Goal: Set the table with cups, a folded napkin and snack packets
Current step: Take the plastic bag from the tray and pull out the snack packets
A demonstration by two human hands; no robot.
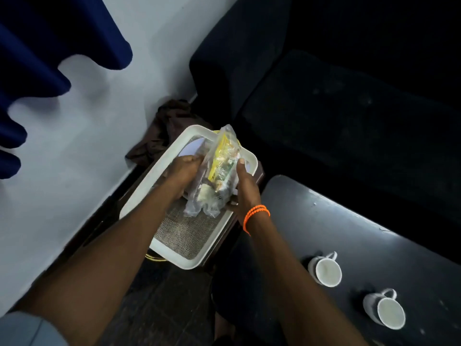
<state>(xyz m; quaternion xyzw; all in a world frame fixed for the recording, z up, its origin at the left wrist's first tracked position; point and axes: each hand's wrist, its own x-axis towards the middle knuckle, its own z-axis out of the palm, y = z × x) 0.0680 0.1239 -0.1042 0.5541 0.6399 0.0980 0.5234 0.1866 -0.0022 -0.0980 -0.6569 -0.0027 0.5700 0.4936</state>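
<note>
Clear snack packets (219, 171) with yellow and green print are held between both hands above a white tray (139, 196). My left hand (182, 173) grips their left side and my right hand (243, 188), with an orange bead bracelet on the wrist, grips their right side. The tray has a woven mat inside and a white plate (190, 148) partly hidden under the packets. Two white cups (325, 269) (385, 309) stand upright on the dark table (349, 221) at the lower right. I see no napkin that I can tell apart.
The tray rests on a small dark wooden stand (259, 171) beside a pale wall (99, 121). A brown cloth (164, 128) lies bunched behind the tray. A dark sofa (324, 108) fills the upper right. A blue curtain (37, 71) hangs at upper left.
</note>
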